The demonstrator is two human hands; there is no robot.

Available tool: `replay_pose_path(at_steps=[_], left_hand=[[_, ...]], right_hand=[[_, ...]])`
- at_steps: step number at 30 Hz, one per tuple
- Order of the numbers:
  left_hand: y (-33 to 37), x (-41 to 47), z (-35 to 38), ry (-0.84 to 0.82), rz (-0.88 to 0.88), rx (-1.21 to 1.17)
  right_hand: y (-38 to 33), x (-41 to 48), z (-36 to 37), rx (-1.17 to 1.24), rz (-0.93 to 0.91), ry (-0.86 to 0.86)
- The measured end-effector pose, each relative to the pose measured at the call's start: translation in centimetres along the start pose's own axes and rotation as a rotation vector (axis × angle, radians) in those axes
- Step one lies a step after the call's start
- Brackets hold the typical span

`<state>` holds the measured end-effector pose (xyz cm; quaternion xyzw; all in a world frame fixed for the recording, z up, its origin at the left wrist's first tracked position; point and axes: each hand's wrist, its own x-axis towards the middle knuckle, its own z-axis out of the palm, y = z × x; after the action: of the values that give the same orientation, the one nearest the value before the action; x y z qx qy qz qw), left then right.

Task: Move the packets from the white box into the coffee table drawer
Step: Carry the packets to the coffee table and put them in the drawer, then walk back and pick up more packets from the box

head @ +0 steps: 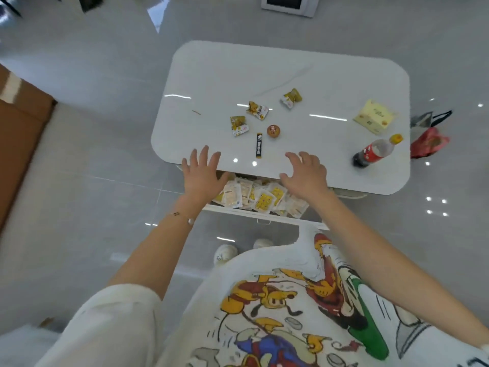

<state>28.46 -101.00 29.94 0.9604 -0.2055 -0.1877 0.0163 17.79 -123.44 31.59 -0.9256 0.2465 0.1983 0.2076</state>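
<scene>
The coffee table drawer (264, 216) stands pulled out under the near edge of the white coffee table (291, 72). Several white and yellow packets (260, 198) lie heaped inside it. My left hand (202, 172) hovers over the drawer's left end with fingers spread and nothing in it. My right hand (307, 173) hovers over the right end, also open and empty, fingertips above the table edge. A pale yellow and white box (374, 117) rests at the table's right side.
Three small yellow snack packs (258, 110), a black stick sachet (258, 145) and a round brown sweet (273, 131) lie mid-table. A cola bottle (375, 151) lies at the right. Bags (428, 139) sit on the floor beyond. A sofa (23, 133) is at left.
</scene>
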Motion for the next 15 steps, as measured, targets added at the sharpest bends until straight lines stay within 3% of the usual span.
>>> replay_pose_path(at_steps=[6,15], left_hand=[[-3.5,-5.0,-2.8,0.056,-0.089,0.011],[-17.7,-15.5,-5.1,0.156,-0.483,-0.085]], right_hand=[[-6.1,-1.7,-2.6,-0.158,-0.183,0.025],[-23.2,-4.4,-1.2,-0.381,-0.566,0.005]])
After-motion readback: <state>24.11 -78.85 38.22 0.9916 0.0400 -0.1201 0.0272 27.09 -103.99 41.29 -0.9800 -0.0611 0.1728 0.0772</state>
